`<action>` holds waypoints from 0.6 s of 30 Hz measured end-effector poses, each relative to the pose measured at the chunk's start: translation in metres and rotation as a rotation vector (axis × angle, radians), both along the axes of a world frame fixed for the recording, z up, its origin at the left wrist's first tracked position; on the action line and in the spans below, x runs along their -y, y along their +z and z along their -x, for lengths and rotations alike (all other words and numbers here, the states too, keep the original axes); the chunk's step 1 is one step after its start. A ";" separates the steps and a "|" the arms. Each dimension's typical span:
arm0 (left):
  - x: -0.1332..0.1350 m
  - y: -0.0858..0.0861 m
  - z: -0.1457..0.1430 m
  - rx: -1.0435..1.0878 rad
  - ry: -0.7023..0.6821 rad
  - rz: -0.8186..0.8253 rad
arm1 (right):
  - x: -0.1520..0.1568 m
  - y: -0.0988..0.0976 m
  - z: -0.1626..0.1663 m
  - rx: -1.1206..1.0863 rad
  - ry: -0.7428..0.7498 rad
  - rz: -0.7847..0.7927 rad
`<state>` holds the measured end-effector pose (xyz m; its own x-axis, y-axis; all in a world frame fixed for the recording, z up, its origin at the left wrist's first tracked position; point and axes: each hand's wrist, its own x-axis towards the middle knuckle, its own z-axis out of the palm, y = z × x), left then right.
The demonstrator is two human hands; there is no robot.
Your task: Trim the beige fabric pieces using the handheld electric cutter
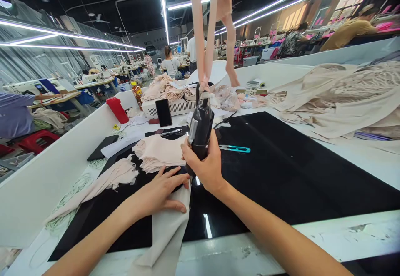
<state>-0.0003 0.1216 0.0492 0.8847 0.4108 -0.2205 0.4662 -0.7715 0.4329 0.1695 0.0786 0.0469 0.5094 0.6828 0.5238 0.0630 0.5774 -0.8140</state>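
Note:
My right hand [206, 163] is wrapped round a black electric hand trimmer [201, 130], held upright with its lower end close to the black board [281, 172]. Pale fabric straps [204, 30] tied to its top run upward. My left hand [165, 192] lies with fingers spread on a beige fabric strip [170, 226], its fingertips near the trimmer's lower end. The strip hangs over the table's front edge. What the trimmer's tip touches is hidden. Just beyond my left hand lies a stack of pale pink fabric pieces [162, 149].
Turquoise thread snips [236, 148] lie right of the trimmer. A phone [164, 112] leans against a white slotted box [178, 107] topped with fabric. Beige cloth [343, 97] is heaped at right. A low white wall [62, 163] borders the left; a red container [117, 110] stands beside it.

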 end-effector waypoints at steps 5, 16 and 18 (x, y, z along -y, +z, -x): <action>-0.001 0.000 0.000 0.011 -0.005 -0.003 | 0.006 0.007 0.001 -0.031 0.016 -0.005; -0.004 0.000 0.000 0.015 -0.036 -0.009 | 0.017 0.009 0.006 -0.021 0.050 0.042; -0.004 0.000 0.000 0.018 -0.035 -0.016 | 0.019 0.010 0.007 -0.039 0.071 0.039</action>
